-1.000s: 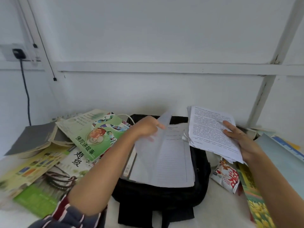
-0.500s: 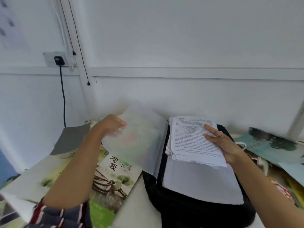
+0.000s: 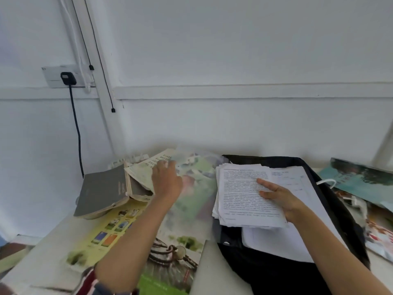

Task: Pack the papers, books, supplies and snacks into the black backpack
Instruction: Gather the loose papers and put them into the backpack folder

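The black backpack (image 3: 265, 273) lies open on the table at the lower right, with a white lined sheet (image 3: 287, 241) lying in its mouth. Above it, my right hand (image 3: 278, 199) grips a stack of printed papers (image 3: 240, 192), thumb on top. A translucent plastic cover (image 3: 195, 199) lies folded out to the left over the books. My left hand (image 3: 167, 182) rests on its far part with fingers stretched out; they are blurred.
Left of the backpack lie a grey book (image 3: 102, 188), a yellow booklet (image 3: 110, 231) and a green picture book (image 3: 170, 262). At the right are a teal book (image 3: 361, 179), a white cord (image 3: 327, 181) and a snack packet (image 3: 380, 235). A plug (image 3: 68, 77) and cable hang on the wall.
My left hand has swung the translucent cover from upright down to the left onto the books. My right hand has lowered the paper stack a little closer to the backpack. The camera turned left.
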A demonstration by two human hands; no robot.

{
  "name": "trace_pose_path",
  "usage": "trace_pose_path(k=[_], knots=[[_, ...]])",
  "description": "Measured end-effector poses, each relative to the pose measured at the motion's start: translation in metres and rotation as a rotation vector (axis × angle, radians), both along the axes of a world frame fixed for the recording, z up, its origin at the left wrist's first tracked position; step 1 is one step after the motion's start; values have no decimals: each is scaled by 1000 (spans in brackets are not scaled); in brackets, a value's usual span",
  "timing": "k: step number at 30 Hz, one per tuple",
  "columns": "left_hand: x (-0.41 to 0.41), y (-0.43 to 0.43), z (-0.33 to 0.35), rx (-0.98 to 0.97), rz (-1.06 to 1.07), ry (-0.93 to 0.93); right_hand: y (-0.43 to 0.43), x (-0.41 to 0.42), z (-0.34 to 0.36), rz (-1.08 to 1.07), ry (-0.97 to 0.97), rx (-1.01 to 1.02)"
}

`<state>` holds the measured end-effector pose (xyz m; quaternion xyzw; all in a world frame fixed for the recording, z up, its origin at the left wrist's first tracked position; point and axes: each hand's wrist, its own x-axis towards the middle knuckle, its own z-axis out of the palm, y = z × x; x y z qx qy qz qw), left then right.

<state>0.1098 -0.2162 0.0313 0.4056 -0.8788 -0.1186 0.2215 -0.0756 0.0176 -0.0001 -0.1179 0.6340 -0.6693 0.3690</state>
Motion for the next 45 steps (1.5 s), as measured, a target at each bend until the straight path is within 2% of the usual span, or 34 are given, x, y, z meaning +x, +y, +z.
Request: trace_pose_path(k=[2, 4, 6, 13, 21, 26, 30, 33, 39, 42, 45], knots=[[-14, 30, -12, -119, -244, 35, 4, -1, 1, -9, 1, 29], [-26, 49, -26, -69, -386, -29, 9, -3, 4, -17, -2, 56], [-32, 52, -35, 24, -419, -93, 17, -6, 5, -35, -9, 67], [-36, 49, -46, 175, -447, -94, 32, -8, -3, -51, -52, 84], [-34, 50, -59, 366, -441, 60, 33, -7, -5, -48, -49, 79], [-31, 53, -55, 339, -443, 48, 33, -9, -6, -44, -69, 68], [-32, 55, -46, 231, -522, -54, 33, -12, -6, -40, -45, 71], [-33, 55, -35, 246, -555, -102, 34, -14, -4, -36, -47, 54], [-40, 56, -25, 215, -481, -159, 33, -11, 3, 27, -44, 4], [-37, 54, -23, 272, -477, -97, 28, -7, 3, 58, -13, 17], [-36, 48, -23, 429, -462, 3, 22, -5, 4, 36, 2, 37]])
